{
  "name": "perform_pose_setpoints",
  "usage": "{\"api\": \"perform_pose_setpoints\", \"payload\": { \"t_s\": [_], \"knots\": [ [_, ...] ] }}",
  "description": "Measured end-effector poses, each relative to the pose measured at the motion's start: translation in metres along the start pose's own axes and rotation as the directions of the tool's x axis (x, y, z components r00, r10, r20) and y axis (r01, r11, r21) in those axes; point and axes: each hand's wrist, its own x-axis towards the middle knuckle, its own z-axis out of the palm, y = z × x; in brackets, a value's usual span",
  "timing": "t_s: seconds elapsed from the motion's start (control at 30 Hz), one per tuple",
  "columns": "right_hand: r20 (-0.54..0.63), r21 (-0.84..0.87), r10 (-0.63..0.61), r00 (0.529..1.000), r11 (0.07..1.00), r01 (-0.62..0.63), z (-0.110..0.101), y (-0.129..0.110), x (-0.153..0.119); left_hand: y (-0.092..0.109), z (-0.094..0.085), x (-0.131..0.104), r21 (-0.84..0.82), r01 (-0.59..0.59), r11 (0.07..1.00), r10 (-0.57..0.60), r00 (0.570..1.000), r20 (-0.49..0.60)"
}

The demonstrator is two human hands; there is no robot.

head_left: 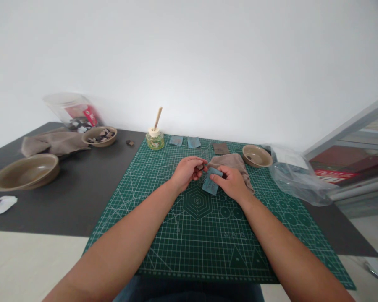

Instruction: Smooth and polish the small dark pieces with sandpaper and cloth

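Over the middle of the green cutting mat [164, 209], my left hand [189, 171] is closed in a pinch on a small dark brown piece [200, 167]. My right hand [231, 182] grips a blue-grey square [211, 184] by its right side, between thumb and fingers. The hands are close together, and the square's upper left corner is near my left fingertips. Behind my right hand lies a crumpled brown cloth [237, 160]. Two blue-grey squares [176, 140] and a brown square [221, 148] lie along the mat's back edge.
Right of the cloth are a small bowl [257, 155] and a clear plastic bag [299, 176]. A diffuser bottle [155, 139] stands at the mat's back left. Farther left are a bowl of dark pieces [100, 136], a large bowl [25, 172], a brown cloth [55, 141] and a clear container [72, 111].
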Motion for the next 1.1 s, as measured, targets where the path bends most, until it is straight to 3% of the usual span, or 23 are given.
{"api": "perform_pose_setpoints", "payload": {
  "t_s": [1.1],
  "knots": [
    [0.029, 0.049, -0.011, 1.0, 0.999, 0.01, 0.001, 0.0031, -0.0001, -0.0012, -0.0002, 0.0005, 0.012, 0.001, 1.0, -0.001, 1.0, -0.019]
  ]
}}
